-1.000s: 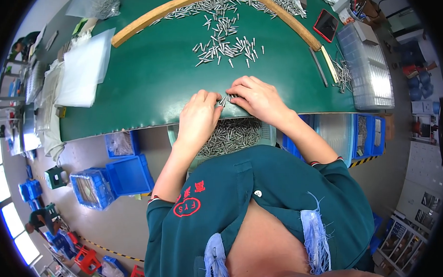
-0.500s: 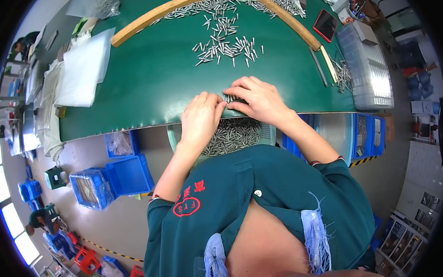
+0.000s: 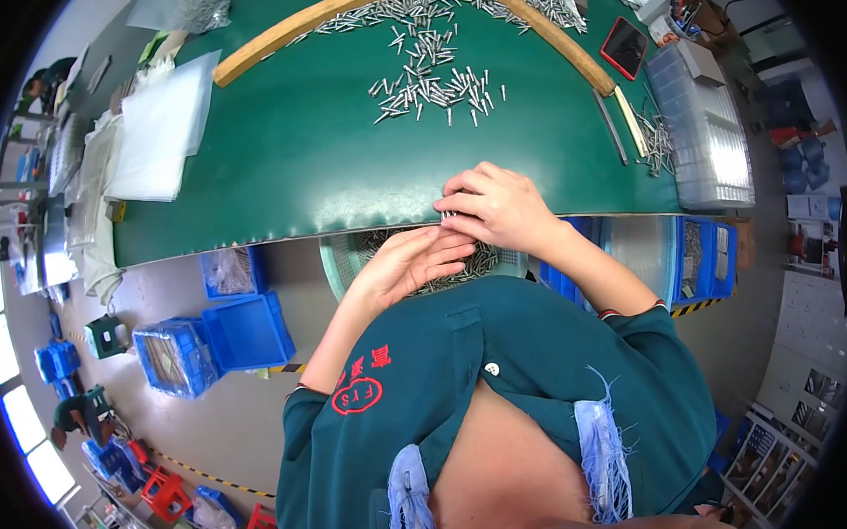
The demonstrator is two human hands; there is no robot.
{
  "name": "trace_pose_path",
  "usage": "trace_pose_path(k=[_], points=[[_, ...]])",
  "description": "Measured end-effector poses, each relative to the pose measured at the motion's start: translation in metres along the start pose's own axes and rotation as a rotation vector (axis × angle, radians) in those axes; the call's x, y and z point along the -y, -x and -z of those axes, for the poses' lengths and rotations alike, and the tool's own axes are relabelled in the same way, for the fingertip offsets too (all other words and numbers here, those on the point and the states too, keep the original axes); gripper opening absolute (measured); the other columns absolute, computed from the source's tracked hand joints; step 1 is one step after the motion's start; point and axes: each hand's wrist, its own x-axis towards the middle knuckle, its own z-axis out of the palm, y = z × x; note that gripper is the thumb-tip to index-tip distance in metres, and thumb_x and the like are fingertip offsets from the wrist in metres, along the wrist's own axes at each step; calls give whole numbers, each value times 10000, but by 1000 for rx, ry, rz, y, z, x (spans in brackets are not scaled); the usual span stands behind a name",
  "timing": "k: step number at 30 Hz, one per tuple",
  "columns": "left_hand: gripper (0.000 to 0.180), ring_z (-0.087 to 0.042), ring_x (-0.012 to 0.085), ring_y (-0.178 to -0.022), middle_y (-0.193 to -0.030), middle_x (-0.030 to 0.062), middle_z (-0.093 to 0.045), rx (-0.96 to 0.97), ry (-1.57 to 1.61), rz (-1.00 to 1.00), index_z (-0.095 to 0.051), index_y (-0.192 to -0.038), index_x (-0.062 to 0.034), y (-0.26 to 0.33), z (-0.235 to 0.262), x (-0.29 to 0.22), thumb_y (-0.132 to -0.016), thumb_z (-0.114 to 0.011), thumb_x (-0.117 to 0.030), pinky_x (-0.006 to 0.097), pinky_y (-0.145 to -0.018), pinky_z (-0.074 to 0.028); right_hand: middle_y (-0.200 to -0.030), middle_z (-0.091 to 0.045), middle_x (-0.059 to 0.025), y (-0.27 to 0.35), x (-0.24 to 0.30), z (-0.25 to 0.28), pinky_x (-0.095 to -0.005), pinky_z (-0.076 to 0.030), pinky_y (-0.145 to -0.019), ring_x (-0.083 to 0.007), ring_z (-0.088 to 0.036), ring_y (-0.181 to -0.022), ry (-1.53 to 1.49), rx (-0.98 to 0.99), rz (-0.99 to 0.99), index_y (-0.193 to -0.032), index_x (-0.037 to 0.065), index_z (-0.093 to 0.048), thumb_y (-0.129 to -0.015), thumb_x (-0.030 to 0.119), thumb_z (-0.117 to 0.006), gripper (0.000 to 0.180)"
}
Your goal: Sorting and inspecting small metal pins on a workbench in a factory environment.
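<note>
My right hand point(image 3: 501, 209) is at the table's front edge, its fingers curled over a few small metal pins point(image 3: 449, 214) that show partly between them. Just below the edge, my left hand point(image 3: 410, 265) lies palm up with its fingers stretched out, close under the right fingertips. Beneath both hands stands a pale green basket point(image 3: 333, 271) full of similar metal pins point(image 3: 484, 262), partly covered by my left hand. Farther back on the green table point(image 3: 279, 148) is a loose pile of silvery pins point(image 3: 436, 91).
A bent wooden strip point(image 3: 565, 45) borders more pins at the back. On the right lie a red-edged phone point(image 3: 624, 48), thin rods point(image 3: 657, 144) and clear plastic boxes point(image 3: 708, 133). Plastic sheets point(image 3: 153, 143) lie at left; blue crates point(image 3: 249, 331) stand on the floor.
My left hand has dropped from the table edge to above the basket, turning palm up and opening. My right hand has shifted slightly toward me, still holding pins.
</note>
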Motion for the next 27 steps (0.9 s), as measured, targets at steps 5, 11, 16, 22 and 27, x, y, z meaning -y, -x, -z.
trace_pose_path(k=[5, 11, 16, 22, 27], points=[[275, -627, 276, -1027, -1087, 166, -615, 128, 137, 43, -516, -1148, 67, -15, 8, 6, -989, -430, -140, 422, -924, -528, -947, -612, 44, 15, 14, 5, -310, -514, -687, -172, -572, -821, -49, 51, -15, -956, 166, -684, -758, 235, -701, 210], [314, -615, 290, -1057, -1127, 199, -603, -6, -19, 45, -500, -1188, 68, -13, -6, 6, -991, -433, -166, 404, -920, -526, -1027, -614, 12, 15, 15, 16, -311, -521, -716, -200, -594, -876, -156, 149, -156, -1113, 164, -639, -795, 157, -676, 320], [343, -608, 279, -1080, -1164, 208, -591, -60, -209, 17, -487, -1223, 61, -10, -12, 8, -997, -430, -192, 369, -909, -522, -1031, -609, -33, 16, 13, 12, -319, -516, -723, -210, -602, -867, -200, 143, -181, -1185, 149, -599, -811, 101, -657, 382], [339, -630, 241, -1041, -1126, 169, -625, -53, -553, -71, -505, -1242, 38, 3, -20, -4, -1008, -414, -189, 326, -880, -523, -995, -596, -41, 12, 16, 15, -278, -491, -684, -142, -576, -782, -529, 158, -317, -1243, 123, -574, -818, 56, -655, 438], [333, -639, 220, -1015, -1087, 162, -642, -35, -678, -118, -530, -1215, 44, 13, -30, -14, -1010, -408, -188, 315, -879, -523, -937, -569, -22, 8, 21, 19, -236, -449, -655, -87, -521, -753, -829, 169, -406, -1262, 102, -574, -838, 46, -645, 433]])
